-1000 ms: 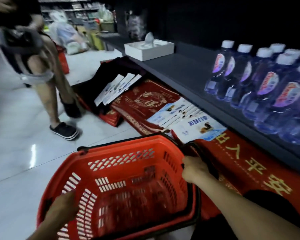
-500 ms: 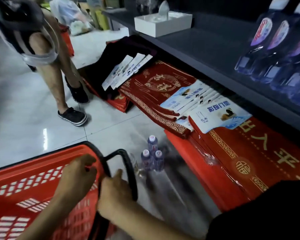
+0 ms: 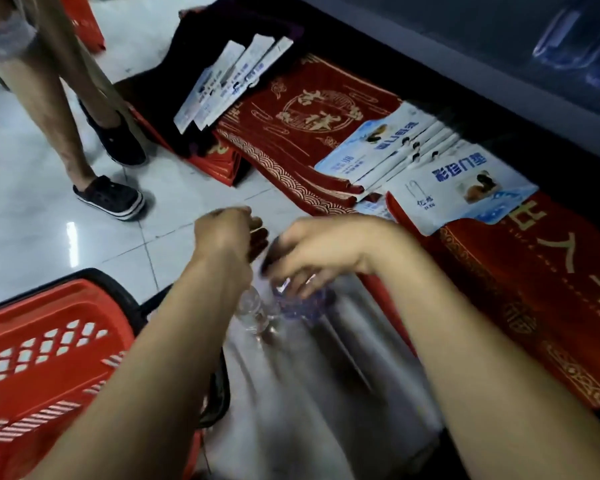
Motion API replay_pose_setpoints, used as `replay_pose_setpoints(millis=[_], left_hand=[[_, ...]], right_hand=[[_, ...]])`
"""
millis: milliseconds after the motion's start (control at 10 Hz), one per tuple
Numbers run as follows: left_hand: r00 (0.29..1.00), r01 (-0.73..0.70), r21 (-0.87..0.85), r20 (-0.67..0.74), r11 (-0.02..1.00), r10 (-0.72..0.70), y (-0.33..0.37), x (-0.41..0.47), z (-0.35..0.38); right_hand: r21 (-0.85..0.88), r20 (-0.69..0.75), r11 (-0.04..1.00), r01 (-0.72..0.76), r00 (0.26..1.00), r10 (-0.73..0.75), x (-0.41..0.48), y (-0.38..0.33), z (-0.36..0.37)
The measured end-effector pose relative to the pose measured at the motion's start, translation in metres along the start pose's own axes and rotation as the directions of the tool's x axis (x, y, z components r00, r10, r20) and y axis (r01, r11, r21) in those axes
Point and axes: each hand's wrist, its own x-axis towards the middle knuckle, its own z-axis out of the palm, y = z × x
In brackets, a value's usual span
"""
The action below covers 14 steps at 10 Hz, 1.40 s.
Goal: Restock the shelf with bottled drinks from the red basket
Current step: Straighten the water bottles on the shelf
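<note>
Both hands reach down over a small cluster of water bottles (image 3: 257, 311) standing on the pale tiled floor (image 3: 32, 237), just beside the red basket (image 3: 49, 358) and outside it. The basket sits at lower left with its black handle (image 3: 217, 386) folded down along the rim nearest the bottles. The right hand (image 3: 323, 251) comes in from the right, and its fingers (image 3: 293, 285) curl down around the tops of the bottles, grasping them as far as the heavy motion blur allows a reading. The left hand (image 3: 229, 233) hovers just above and to the left of the cluster with its fingers bent inward. I cannot tell whether it grips anything. Red door mats with gold lettering (image 3: 309, 109) are stacked along the floor under the dark shelf (image 3: 465, 39), and another stack (image 3: 534, 289) lies at the right. White and blue packaging cards (image 3: 458, 181) lie across the mats, and a second fan of cards (image 3: 229, 81) lies farther back. On the shelf at top right, stocked bottles (image 3: 575, 39) show only as a bluish blur. Another person's bare legs and dark slip-on shoes (image 3: 110, 199) stand on the tiles at upper left.
</note>
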Motion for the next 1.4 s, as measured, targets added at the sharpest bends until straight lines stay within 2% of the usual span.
replay_pose_setpoints(millis=[100, 200, 300, 400, 500, 600, 700, 800, 900, 1000, 1100, 1200, 1300, 1400], left_hand=[[0.976, 0.208, -0.033, -0.060, 0.977, -0.210, -0.057, 0.047, 0.027], [0.970, 0.216, 0.280, -0.173, 0.935, -0.172, -0.143, 0.066, 0.031], [0.955, 0.271, 0.302, -0.203, 0.914, -0.216, -0.214, 0.078, 0.015], [0.942, 0.280, 0.378, -0.285, 0.882, -0.177, -0.240, 0.095, -0.001], [0.984, 0.134, 0.459, -0.168, 0.878, -0.063, -0.249, 0.109, -0.006], [0.997, -0.070, 0.413, -0.008, 0.908, 0.081, -0.254, 0.122, -0.001], [0.982, -0.188, 0.374, 0.091, 0.908, 0.166, -0.245, 0.136, 0.007], [0.967, -0.241, 0.398, 0.173, 0.885, 0.185, -0.242, 0.144, 0.000], [0.967, -0.229, 0.393, 0.193, 0.890, 0.164, -0.246, 0.138, -0.011], [0.956, -0.142, 0.397, 0.292, 0.907, 0.022, -0.242, 0.131, -0.012], [0.892, -0.117, 0.381, 0.446, 0.917, -0.072, -0.222, 0.121, -0.013], [0.841, -0.126, 0.318, 0.537, 0.940, -0.069, -0.193, 0.090, -0.009], [0.814, -0.133, 0.219, 0.580, 0.967, -0.019, -0.161, 0.042, -0.004], [0.834, -0.117, 0.135, 0.551, 0.984, 0.024, -0.129, -0.001, 0.005]], right_hand=[[0.051, -0.546, 0.994, -0.096, 0.831, 0.108, 0.031, 0.053, -0.058], [-0.113, -0.694, 0.944, -0.311, 0.704, 0.149, 0.084, 0.127, -0.051], [-0.127, -0.615, 0.938, -0.322, 0.768, 0.180, 0.109, 0.170, -0.034], [-0.220, -0.561, 0.920, -0.325, 0.814, 0.154, 0.130, 0.194, -0.017], [-0.129, -0.536, 0.966, -0.226, 0.835, 0.124, 0.152, 0.208, -0.002], [-0.037, -0.572, 0.984, -0.176, 0.811, 0.124, 0.169, 0.221, 0.002], [-0.062, -0.583, 0.984, -0.168, 0.806, 0.101, 0.176, 0.229, -0.002], [0.008, -0.583, 0.995, -0.102, 0.808, 0.088, 0.173, 0.238, -0.003], [0.074, -0.539, 0.996, -0.045, 0.839, 0.078, 0.165, 0.241, -0.004], [0.204, -0.426, 0.975, -0.084, 0.889, 0.166, 0.142, 0.236, -0.013], [0.380, -0.235, 0.903, -0.202, 0.923, 0.305, 0.106, 0.226, -0.025], [0.526, -0.106, 0.809, -0.261, 0.924, 0.367, 0.068, 0.212, -0.029], [0.610, -0.124, 0.773, -0.173, 0.943, 0.309, 0.039, 0.194, -0.022], [0.661, -0.193, 0.749, -0.043, 0.955, 0.225, 0.002, 0.166, -0.014]])
